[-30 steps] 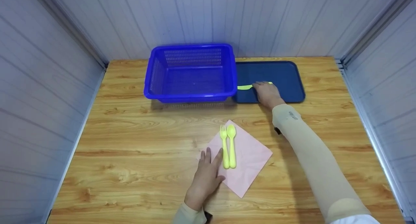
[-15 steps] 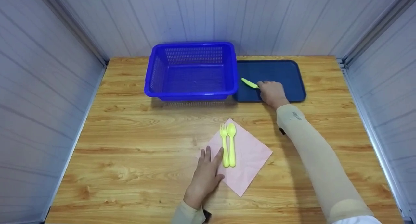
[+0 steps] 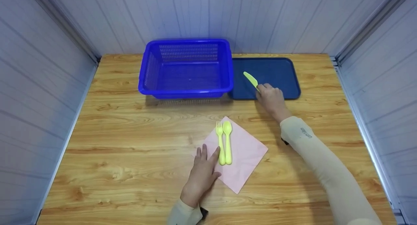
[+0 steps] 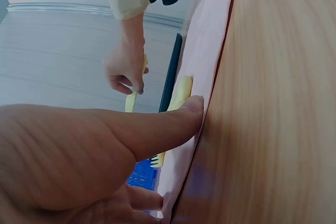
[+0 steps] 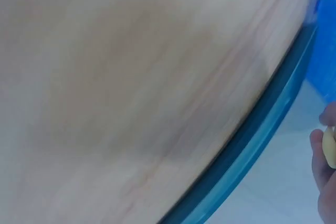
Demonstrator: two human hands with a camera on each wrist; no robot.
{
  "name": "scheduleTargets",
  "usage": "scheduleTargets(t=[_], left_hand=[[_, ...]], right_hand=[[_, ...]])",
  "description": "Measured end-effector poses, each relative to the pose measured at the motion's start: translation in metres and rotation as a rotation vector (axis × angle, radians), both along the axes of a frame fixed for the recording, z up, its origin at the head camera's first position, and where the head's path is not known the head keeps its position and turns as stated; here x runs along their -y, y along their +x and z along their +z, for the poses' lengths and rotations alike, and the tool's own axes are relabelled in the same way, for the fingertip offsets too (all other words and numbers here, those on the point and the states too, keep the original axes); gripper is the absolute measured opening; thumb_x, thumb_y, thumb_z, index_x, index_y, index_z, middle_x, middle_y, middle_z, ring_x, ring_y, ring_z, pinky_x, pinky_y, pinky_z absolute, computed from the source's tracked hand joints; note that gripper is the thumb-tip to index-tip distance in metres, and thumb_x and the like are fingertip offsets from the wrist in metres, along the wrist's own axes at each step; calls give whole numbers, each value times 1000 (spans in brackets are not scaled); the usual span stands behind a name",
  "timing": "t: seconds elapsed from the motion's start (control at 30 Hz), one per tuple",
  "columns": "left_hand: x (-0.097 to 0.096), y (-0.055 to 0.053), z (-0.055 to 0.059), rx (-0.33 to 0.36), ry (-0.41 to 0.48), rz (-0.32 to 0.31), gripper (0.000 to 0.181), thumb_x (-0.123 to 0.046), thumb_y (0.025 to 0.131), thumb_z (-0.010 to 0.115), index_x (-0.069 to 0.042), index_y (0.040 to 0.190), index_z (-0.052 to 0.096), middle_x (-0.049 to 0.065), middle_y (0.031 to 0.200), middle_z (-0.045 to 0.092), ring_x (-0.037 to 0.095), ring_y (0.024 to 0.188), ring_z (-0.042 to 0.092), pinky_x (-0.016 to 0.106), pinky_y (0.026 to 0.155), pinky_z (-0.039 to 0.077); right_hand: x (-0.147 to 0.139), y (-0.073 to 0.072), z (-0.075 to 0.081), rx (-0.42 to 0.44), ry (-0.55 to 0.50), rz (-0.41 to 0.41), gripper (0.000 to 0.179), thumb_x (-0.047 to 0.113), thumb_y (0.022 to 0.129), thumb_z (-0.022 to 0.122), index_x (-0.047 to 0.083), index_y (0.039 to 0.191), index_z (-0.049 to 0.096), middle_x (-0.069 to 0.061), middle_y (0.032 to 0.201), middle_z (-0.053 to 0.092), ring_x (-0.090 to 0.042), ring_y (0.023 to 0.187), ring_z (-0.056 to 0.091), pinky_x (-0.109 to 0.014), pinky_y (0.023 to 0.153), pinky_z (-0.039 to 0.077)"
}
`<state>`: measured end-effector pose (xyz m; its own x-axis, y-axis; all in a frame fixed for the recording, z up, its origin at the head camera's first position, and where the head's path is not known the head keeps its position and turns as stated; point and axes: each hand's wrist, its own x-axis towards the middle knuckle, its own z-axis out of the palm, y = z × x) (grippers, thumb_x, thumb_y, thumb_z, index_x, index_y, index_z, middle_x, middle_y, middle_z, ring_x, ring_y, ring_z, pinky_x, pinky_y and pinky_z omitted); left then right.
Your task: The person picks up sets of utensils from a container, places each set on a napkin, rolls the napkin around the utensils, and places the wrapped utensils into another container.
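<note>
My right hand [image 3: 272, 99] grips a yellow plastic knife [image 3: 250, 79] by its handle, over the front of the dark blue tray [image 3: 280, 71]; the blade points away and to the left. In the left wrist view the knife [image 4: 130, 102] hangs from those fingers, off the tray. On a pink napkin [image 3: 246, 150], turned cornerwise, a yellow fork [image 3: 220, 137] and a yellow spoon [image 3: 227, 137] lie side by side. My left hand [image 3: 200, 172] rests with its fingers extended on the napkin's left side, index fingertip right at the fork's handle.
A blue plastic basket [image 3: 190, 94] with slotted walls stands at the back, next to the tray's left end. The wooden table [image 3: 123, 146] is bounded by pale panel walls [image 3: 195, 16] at the back and both sides.
My right hand has lifted the knife and drawn it slightly back towards me, turning the blade from pointing left to pointing away. The left hand keeps its place on the napkin.
</note>
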<state>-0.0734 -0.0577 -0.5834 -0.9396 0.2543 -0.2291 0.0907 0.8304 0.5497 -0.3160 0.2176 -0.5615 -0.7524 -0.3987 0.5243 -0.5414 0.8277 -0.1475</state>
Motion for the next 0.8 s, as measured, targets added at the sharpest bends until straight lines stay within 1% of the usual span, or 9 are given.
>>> scheduleTargets(t=[0.1, 0.17, 0.3, 0.37, 0.47, 0.63, 0.7, 0.8], left_hand=[[1, 0, 1, -1, 10, -3, 83, -21, 82, 78, -21, 153, 34, 33, 154, 12, 52, 140, 10, 61, 107, 24], [1, 0, 1, -6, 17, -5, 83, -21, 82, 78, -20, 152, 35, 33, 154, 13, 52, 140, 10, 61, 107, 23], [1, 0, 0, -14, 12, -12, 82, -22, 82, 78, -19, 152, 35, 33, 153, 14, 52, 139, 10, 61, 107, 24], [2, 0, 0, -18, 8, -14, 81, -22, 82, 78, -18, 152, 36, 33, 153, 14, 53, 139, 11, 62, 107, 25], [2, -1, 0, -26, 2, -19, 80, -23, 83, 77, -18, 152, 36, 34, 153, 15, 53, 139, 12, 62, 106, 27], [1, -2, -1, -28, 5, -18, 80, -24, 83, 77, -18, 152, 36, 34, 153, 14, 54, 139, 10, 61, 106, 27], [1, -2, -2, -20, 2, -14, 80, -24, 83, 77, -18, 151, 36, 34, 153, 14, 53, 139, 10, 61, 106, 27], [-1, -2, -2, -10, -10, -12, 79, -24, 83, 77, -17, 151, 37, 34, 153, 14, 54, 139, 11, 61, 106, 26]], right_hand=[[6, 18, 2, -8, -14, -7, 10, 2, 83, 73, -4, 87, 67, -19, 72, 62, -34, 53, 61, -47, 43, 50], [10, 30, 1, -17, -8, -23, 10, 3, 83, 74, -3, 83, 66, -17, 67, 61, -31, 49, 58, -45, 41, 49], [16, 55, -1, -5, -9, -88, 16, 9, 82, 74, 0, 74, 63, -11, 57, 54, -25, 42, 48, -43, 35, 41], [21, 70, -1, 33, -13, -123, 19, 11, 83, 72, 3, 71, 60, -7, 54, 51, -22, 41, 43, -41, 35, 36], [30, 91, -2, 87, -29, -155, 17, 10, 81, 70, 6, 69, 59, -5, 53, 50, -20, 42, 40, -41, 35, 34], [52, 129, -7, 142, -24, -200, 11, 11, 78, 70, 3, 72, 65, -5, 53, 54, -19, 40, 42, -40, 34, 38], [62, 143, -10, 189, -33, -217, 11, 12, 78, 71, 3, 74, 66, -4, 53, 54, -17, 41, 43, -37, 35, 39], [73, 158, -16, 264, -57, -243, 12, 15, 78, 73, 5, 75, 68, -2, 55, 56, -15, 43, 44, -35, 39, 41]])
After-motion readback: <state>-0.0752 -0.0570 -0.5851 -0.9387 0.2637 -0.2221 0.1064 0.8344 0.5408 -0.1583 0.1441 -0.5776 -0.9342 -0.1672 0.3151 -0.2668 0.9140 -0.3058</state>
